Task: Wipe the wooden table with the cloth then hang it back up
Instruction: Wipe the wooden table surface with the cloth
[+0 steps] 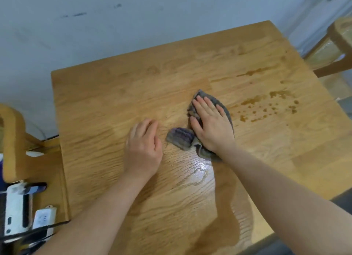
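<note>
A light wooden table (118,94) fills the view, its far edge against a white wall. A grey and purple striped cloth (180,137) lies crumpled near the table's middle. My right hand (210,124) presses flat on the cloth, fingers spread and pointing away from me. My left hand (143,145) rests palm down on the bare wood just left of the cloth, holding nothing. Wet streaks and droplets (274,104) mark the wood to the right of the cloth, and a shiny damp patch (198,175) lies in front of it.
A wooden chair (13,140) stands at the table's left edge. Below it sit a white power strip (42,219) and a white device with cables (16,211). Another wooden chair (341,35) stands at the far right corner.
</note>
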Tool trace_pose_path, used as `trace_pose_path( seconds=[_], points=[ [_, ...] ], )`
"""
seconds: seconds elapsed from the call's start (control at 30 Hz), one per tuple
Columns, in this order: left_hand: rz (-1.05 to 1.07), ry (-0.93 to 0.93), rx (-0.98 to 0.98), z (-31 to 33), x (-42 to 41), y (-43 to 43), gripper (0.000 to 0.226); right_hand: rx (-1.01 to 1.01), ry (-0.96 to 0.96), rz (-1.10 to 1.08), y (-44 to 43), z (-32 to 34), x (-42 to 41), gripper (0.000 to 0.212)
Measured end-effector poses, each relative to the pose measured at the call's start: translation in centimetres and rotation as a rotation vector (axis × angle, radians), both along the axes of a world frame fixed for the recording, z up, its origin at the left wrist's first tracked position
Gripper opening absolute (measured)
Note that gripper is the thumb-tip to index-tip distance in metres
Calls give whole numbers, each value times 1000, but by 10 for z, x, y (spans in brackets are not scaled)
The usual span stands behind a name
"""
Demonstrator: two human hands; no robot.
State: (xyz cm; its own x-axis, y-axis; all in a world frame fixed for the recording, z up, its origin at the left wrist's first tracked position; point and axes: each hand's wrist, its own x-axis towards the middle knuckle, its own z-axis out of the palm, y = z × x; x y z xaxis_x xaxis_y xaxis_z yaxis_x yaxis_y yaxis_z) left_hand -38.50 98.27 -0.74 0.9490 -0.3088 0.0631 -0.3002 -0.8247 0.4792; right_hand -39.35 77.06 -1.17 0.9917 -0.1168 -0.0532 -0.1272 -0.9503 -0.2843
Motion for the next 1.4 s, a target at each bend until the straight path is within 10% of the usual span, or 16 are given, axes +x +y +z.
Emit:
trace_pose_path(
  seconds=[0.13,0.37,0.63,0.9,1.1,1.4],
  points=[
    [38,46,106,-2,42,-12,53,-14,29,-182,17,-1,40,74],
    [160,-29,234,-12,92,-30,53,-13,-32,421,3,-2,6,67],
    [194,-21,296,-11,86,-35,53,-4,-26,135,-25,-4,142,58],
    [193,-28,315,-9,86,-36,54,54,-10,761,-28,-1,70,52],
    [220,-31,327,-9,88,-36,54,1,-39,279,-15,-6,202,52],
    [267,-10,318,-8,88,-37,56,56,-61,526,35,-5,204,50]
  ],
)
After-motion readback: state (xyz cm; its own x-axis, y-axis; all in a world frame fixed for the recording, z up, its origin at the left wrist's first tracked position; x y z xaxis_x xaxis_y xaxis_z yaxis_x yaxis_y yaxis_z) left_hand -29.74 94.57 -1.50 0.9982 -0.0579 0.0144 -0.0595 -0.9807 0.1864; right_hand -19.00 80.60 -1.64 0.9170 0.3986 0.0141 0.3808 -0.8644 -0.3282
